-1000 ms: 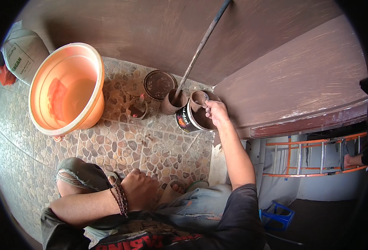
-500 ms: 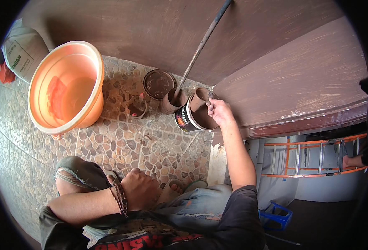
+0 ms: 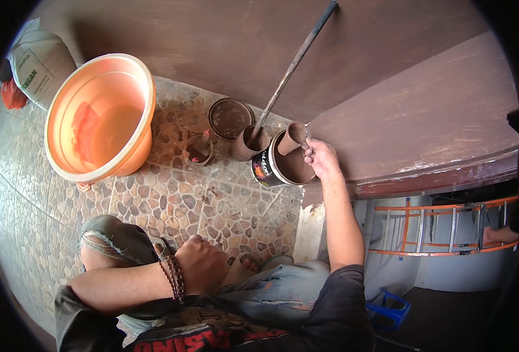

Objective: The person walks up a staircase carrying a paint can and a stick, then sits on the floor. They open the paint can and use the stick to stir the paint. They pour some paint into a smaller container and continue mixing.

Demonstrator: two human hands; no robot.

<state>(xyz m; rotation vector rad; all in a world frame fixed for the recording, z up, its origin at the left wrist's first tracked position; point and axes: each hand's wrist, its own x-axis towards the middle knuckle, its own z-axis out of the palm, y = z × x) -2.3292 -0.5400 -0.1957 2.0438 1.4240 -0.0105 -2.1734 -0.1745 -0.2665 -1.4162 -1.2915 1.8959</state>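
Note:
My right hand [image 3: 321, 157] pinches the handle of a brown-coated cup [image 3: 292, 138], tilted over a black-labelled bucket [image 3: 262, 170] of brown liquid. My left hand [image 3: 201, 264] is curled closed beside my knee, its palm hidden. Just left of the bucket stands a brown-coated container [image 3: 245, 149] with a long pole [image 3: 295, 64] in it. A round lid [image 3: 230, 117] with brown residue and a small container [image 3: 198, 157] with a red-tipped item lie near these on the pebble-patterned floor [image 3: 154, 205].
A large orange tub [image 3: 68, 146] and a white sack [image 3: 39, 67] are at left. Brown-painted walls [image 3: 406, 117] rise behind and right. An orange-railed ladder [image 3: 424, 252] is at right, with another person's foot [image 3: 493, 234] on it. A blue plastic stool [image 3: 388, 308] sits below.
The cup in my right hand has tipped further over and moved slightly right. The view has shifted slightly. My left hand stays curled by my knee.

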